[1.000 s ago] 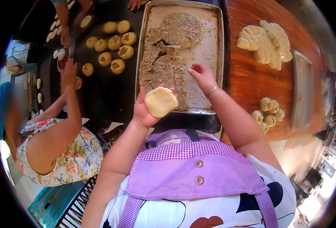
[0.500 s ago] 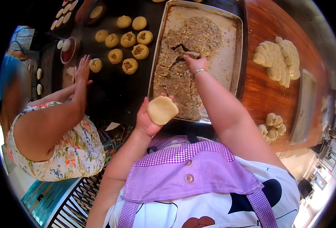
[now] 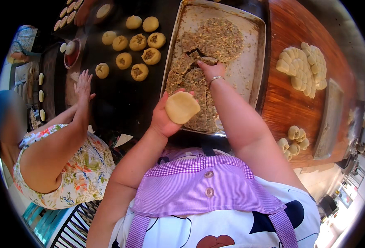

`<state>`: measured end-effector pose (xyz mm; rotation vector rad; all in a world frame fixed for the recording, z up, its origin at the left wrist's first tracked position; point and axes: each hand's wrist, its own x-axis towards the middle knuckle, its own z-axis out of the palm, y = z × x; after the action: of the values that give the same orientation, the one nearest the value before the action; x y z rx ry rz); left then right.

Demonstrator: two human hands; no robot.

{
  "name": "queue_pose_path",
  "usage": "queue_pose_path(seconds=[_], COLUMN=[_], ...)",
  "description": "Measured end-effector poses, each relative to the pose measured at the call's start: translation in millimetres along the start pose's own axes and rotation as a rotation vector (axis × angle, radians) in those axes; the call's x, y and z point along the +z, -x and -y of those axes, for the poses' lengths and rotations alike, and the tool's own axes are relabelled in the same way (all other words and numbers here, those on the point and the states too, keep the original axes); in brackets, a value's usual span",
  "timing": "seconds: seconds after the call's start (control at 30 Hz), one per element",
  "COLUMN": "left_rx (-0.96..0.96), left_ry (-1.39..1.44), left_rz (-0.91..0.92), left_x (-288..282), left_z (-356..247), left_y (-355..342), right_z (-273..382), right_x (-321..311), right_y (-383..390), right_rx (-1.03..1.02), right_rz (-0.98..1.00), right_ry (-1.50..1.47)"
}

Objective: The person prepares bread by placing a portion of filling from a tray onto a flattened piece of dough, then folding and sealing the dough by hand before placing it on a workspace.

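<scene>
A flat round of pale dough (image 3: 182, 108) rests on the palm and fingers of my left hand (image 3: 164, 122), held over the near end of a metal tray (image 3: 252, 70). A slab of cooked-looking ground meat filling (image 3: 221, 39) covers much of that tray, broken into chunks along cracks. My right hand (image 3: 212, 70), with a bracelet at its wrist, reaches into the filling. Its fingers are closed on a chunk of the filling (image 3: 207, 60) beside a dark gap in the slab. Most of the right fingertips are hidden by the hand.
Several filled dough balls (image 3: 140, 72), some with open tops, sit on the dark table left of the tray. A co-worker's hands (image 3: 83, 86) are beside them, near a red-rimmed bowl (image 3: 72, 53). On the wooden table at right lie dough portions (image 3: 302, 68), smaller dough pieces (image 3: 294, 140) and a long tray (image 3: 330, 120).
My left hand with the dough round has moved up and right, closer to my right hand. The right hand stays at the same chunk. The co-worker has shifted slightly down and left.
</scene>
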<state>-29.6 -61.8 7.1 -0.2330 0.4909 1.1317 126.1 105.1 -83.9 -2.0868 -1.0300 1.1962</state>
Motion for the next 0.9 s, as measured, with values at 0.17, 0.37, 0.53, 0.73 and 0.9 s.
queue_pose_path(seconds=[0.17,0.37,0.53,0.73,0.9], left_rx=[-0.015,0.014,0.044,0.080,0.030], left_ry=[0.031,0.000,0.004,0.008,0.028], left_rz=[0.010,0.006,0.020,-0.027,0.012], left_x=[1,2,4,6,9], left_z=[2,-4,-7,-9,-7], left_y=[-2,-7,-19,-35,-36], right_z=[12,-4,-22,-19,-51], right_x=[0,-19,-21,-71,-116], right_y=[5,7,6,6,-26], right_rx=[0.051,0.035,0.007,-0.082,-0.420], right_rz=[0.005,0.212,0.045,0.184,0.126], right_ry=[-0.042,-0.431,-0.610,-0.597,0.010])
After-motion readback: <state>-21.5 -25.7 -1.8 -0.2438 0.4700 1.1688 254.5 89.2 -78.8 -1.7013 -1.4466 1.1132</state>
